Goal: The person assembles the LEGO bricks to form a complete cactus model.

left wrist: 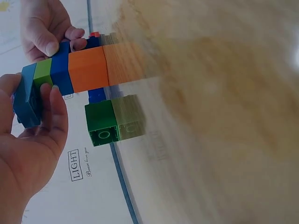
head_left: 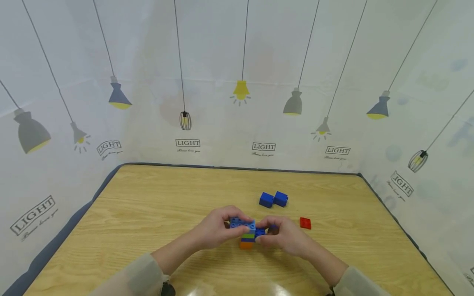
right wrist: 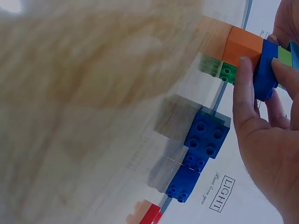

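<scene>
A small stack of toy building bricks stands on the table, an orange brick [head_left: 246, 245] at its foot. Above that come a dark blue brick [right wrist: 265, 70], a thin lime green brick [left wrist: 43, 71] and a light blue brick [head_left: 249, 226] on top. The left hand [head_left: 218, 227] pinches the light blue brick between thumb and fingers, with fingertips also near the lime green layer. From the other side, the right hand [head_left: 288, 237] pinches the dark blue brick, which juts out sideways past the orange one. Fingers partly hide the joints between the bricks.
Two blue bricks [head_left: 273, 200] lie beyond the hands, and a flat red brick [head_left: 305, 223] lies to the right. A green brick [left wrist: 100, 120] stands behind the stack, hidden in the head view. A printed cloth wall [head_left: 214, 123] borders the wooden table [head_left: 166, 193].
</scene>
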The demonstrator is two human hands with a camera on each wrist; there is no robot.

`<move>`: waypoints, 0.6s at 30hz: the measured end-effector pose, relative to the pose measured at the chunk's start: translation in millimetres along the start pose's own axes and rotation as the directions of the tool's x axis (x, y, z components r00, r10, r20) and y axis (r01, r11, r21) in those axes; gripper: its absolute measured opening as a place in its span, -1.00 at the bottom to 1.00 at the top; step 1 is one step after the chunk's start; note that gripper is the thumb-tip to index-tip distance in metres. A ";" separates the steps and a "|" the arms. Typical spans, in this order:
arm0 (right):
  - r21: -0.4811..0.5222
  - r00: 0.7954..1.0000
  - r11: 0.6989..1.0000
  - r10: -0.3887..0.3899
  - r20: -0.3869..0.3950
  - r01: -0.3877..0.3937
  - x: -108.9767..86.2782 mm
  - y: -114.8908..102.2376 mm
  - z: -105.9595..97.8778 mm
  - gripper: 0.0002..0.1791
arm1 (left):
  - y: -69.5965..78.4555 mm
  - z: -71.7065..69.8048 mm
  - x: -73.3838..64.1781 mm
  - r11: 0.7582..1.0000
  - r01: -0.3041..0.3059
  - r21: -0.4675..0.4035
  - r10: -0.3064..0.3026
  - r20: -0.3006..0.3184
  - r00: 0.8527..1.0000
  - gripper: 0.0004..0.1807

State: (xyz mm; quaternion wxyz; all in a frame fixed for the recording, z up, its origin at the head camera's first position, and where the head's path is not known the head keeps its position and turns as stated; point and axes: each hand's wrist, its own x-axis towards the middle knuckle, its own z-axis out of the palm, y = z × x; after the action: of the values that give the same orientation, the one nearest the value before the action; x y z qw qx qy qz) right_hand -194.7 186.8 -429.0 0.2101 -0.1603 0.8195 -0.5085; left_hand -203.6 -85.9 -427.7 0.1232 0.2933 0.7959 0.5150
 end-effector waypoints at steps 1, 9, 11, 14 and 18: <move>0.013 1.000 1.000 -0.001 0.004 0.001 0.0 0.0 0.2 -0.62 | 0.0 0.0 -0.2 1.000 0.003 -0.001 -0.003 0.000 1.000 -0.77; 0.059 1.000 0.998 0.014 0.013 -0.015 0.2 -0.7 1.9 -0.64 | -3.4 -6.1 -5.2 0.999 0.005 0.033 -0.005 0.019 1.000 -0.68; 0.062 1.000 0.998 0.015 0.012 -0.016 0.2 -0.9 1.8 -0.63 | -5.2 -11.4 -6.9 0.999 0.025 0.033 -0.026 0.013 1.000 -0.66; 0.052 1.000 0.998 0.017 0.004 -0.017 0.6 -0.7 1.4 -0.62 | -7.0 -21.7 -9.0 0.997 0.068 0.023 -0.067 -0.030 0.997 -0.65; 0.037 0.999 0.999 0.033 -0.006 -0.033 1.3 -0.4 0.4 -0.61 | -9.9 -34.2 -10.4 0.995 0.098 0.012 -0.097 -0.091 0.991 -0.66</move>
State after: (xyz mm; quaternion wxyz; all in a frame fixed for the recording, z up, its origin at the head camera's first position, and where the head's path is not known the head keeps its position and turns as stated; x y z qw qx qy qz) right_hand -195.5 185.6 -429.1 0.2189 -0.1411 0.8131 -0.5206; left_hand -215.8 -120.6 -422.6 0.1098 0.2315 0.8182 0.5147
